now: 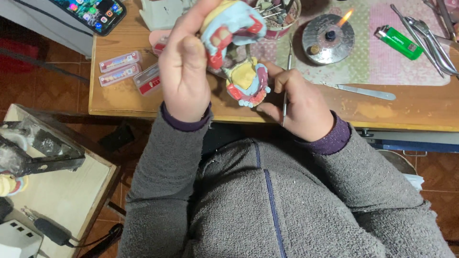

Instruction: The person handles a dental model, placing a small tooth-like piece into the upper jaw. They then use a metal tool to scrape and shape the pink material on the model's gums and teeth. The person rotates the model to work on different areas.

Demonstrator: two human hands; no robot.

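Note:
My left hand is raised above the wooden table and grips a pale blue dental cast with red wax and yellow parts. My right hand holds a second cast, blue with a yellow centre and a red rim, against the table's front edge. A thin metal hand tool runs along the same hand's fingers, pointing away from me. Both casts sit close together, the upper one just above the lower.
A small metal burner with a lit flame stands on a patterned mat, a green lighter beside it. Metal instruments, a flat blade, a cup of tools, clear tooth-strip boxes and a phone lie around. A low side table is at my left.

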